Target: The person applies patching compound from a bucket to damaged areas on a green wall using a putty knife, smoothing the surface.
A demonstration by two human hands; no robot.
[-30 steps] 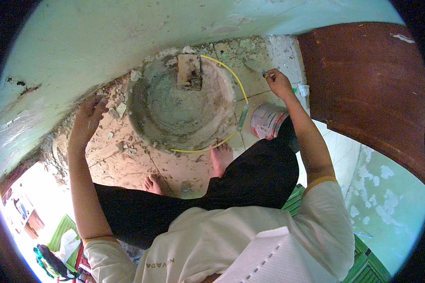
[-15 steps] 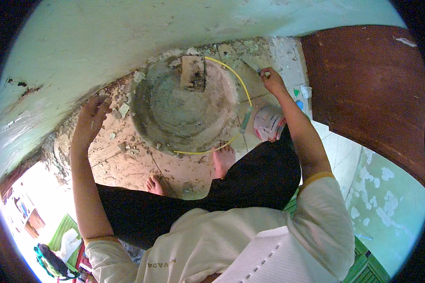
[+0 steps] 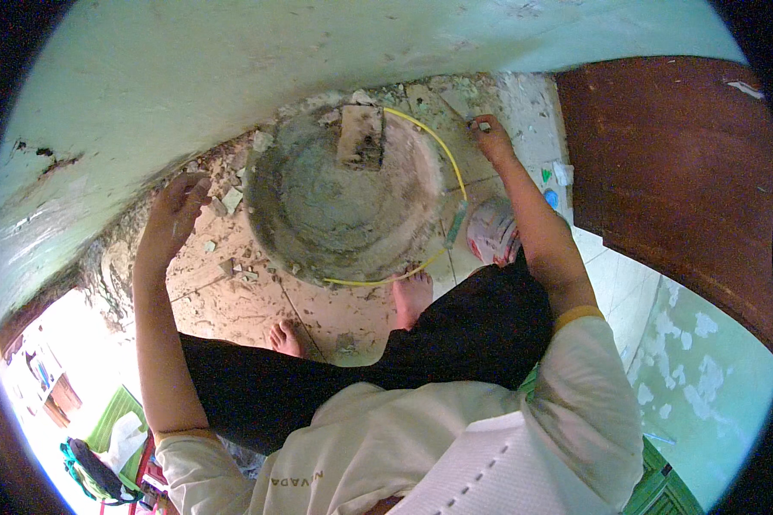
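A wide round basin (image 3: 262,206), its inside coated with grey mortar (image 3: 339,202), sits on the tiled floor in front of my feet. A mortar-stained rectangular block (image 3: 361,137), perhaps a float, rests at its far edge. My right hand (image 3: 492,142) is closed beyond the basin's right side, gripping what looks like a small trowel (image 3: 455,105); its thin pointed blade reaches away to the left, and the handle is mostly hidden. Near the wall, left of the basin, my left hand (image 3: 176,210) hovers above rubble, fingers loosely bent and apart, apparently holding nothing.
A yellow band (image 3: 449,154) curves round the basin's right side. Beside my right knee stands a pale tub (image 3: 492,230). Broken tile pieces (image 3: 232,200) litter the floor by the wall (image 3: 189,86). A brown panel (image 3: 670,163) stands at the right.
The view has shifted slightly, so the basin appears a little lower and to the right. My right hand has turned slightly with the trowel; my left hand stays by the wall.
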